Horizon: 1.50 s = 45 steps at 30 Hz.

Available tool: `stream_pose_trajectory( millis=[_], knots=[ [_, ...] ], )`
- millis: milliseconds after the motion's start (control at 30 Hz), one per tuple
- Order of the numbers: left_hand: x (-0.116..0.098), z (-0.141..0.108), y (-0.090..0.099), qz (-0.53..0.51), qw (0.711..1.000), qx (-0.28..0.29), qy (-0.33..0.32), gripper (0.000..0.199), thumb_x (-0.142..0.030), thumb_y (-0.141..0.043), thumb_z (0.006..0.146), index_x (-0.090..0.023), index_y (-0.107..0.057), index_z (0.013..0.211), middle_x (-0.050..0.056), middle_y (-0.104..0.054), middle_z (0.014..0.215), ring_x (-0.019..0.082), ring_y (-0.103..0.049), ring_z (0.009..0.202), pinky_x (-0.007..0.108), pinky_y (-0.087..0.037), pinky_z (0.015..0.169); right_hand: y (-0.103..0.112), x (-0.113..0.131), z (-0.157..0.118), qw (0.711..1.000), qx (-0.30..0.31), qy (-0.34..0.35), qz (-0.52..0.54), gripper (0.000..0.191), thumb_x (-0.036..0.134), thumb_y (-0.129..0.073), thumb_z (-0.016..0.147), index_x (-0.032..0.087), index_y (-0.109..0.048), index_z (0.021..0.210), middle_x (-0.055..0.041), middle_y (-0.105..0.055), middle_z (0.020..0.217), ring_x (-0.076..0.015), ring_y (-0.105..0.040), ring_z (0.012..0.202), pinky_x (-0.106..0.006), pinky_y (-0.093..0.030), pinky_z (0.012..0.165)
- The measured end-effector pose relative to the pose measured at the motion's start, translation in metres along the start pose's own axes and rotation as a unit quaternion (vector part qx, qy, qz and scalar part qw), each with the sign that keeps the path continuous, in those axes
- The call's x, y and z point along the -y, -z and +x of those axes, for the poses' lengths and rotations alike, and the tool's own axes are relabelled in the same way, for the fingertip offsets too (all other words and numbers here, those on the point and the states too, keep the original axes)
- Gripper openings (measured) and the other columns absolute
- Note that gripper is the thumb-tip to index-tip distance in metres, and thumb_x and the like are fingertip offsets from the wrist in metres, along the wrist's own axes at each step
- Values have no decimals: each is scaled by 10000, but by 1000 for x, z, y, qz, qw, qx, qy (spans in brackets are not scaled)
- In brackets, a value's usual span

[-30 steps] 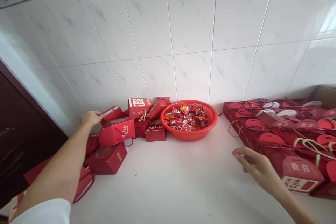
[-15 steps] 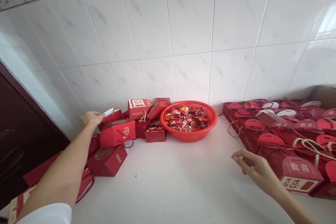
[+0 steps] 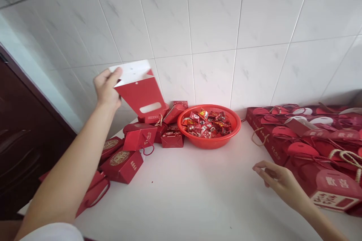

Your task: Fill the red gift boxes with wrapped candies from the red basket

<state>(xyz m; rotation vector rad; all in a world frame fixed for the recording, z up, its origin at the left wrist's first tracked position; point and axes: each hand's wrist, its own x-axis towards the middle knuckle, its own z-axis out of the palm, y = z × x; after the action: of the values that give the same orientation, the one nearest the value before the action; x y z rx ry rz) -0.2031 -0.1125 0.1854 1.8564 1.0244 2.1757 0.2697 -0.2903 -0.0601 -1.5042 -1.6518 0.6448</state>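
Left hand (image 3: pixel 106 88): I pinch one flat red paper bag (image 3: pixel 138 92) by its white flap (image 3: pixel 132 71); light, stiffish, easily creased. Right hand (image 3: pixel 278 182): empty, loosely curled.

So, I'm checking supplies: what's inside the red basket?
The red basket holds a heap of wrapped sweets. They cover its bottom, which can't be seen, nor can whatever lies beneath the top layer.

my left hand (image 3: pixel 106 89) is raised high, thumb and fingers pinched together; my right hand (image 3: pixel 275 182) sits low, well apart, fingers loosely curled.
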Motion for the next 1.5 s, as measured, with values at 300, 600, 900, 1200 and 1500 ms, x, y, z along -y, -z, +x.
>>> stream_pose_trajectory(
  millis=[300,600,900,1200,1500],
  knots=[
    [-56,-173,-116,-9,948,317,21,325,-487,-643,887,-176,-719,942,44,-739,910,166,-666,795,254,-521,691,-11,20,1,995,-29,23,90,447,624,-549,889,222,-623,1071,-82,-686,947,-128,-542,534,-289,-499,522],
    [-19,-220,-129,-57,914,382,124,271,-386,-595,894,-177,-689,1040,88,-726,1112,225,-675,1009,310,-531,866,-29,67,18,982,-33,158,98,428,494,-459,994,297,-500,1371,-106,-588,1268,-115,-604,660,-294,-564,638],
    [-25,-217,-116,-92,865,418,263,284,-410,-646,837,-179,-731,980,67,-743,1082,237,-676,984,322,-534,853,-53,77,21,976,11,210,50,347,457,-415,1013,267,-587,1248,-110,-574,1241,-163,-650,833,-289,-585,705],
    [-17,-178,-120,-182,859,415,236,394,-515,-620,882,-186,-741,1063,92,-750,1053,248,-692,1000,373,-539,921,-9,92,84,972,-118,181,88,309,452,-481,966,214,-650,1065,-75,-701,998,-188,-638,775,-303,-521,678],
    [50,-167,-183,53,855,488,167,221,-272,-659,808,-184,-765,980,71,-783,1012,219,-721,933,330,-554,887,-52,78,214,980,12,-27,-195,119,225,-611,798,168,-675,881,-140,-735,938,-274,-690,869,-318,-492,689]
  ],
)
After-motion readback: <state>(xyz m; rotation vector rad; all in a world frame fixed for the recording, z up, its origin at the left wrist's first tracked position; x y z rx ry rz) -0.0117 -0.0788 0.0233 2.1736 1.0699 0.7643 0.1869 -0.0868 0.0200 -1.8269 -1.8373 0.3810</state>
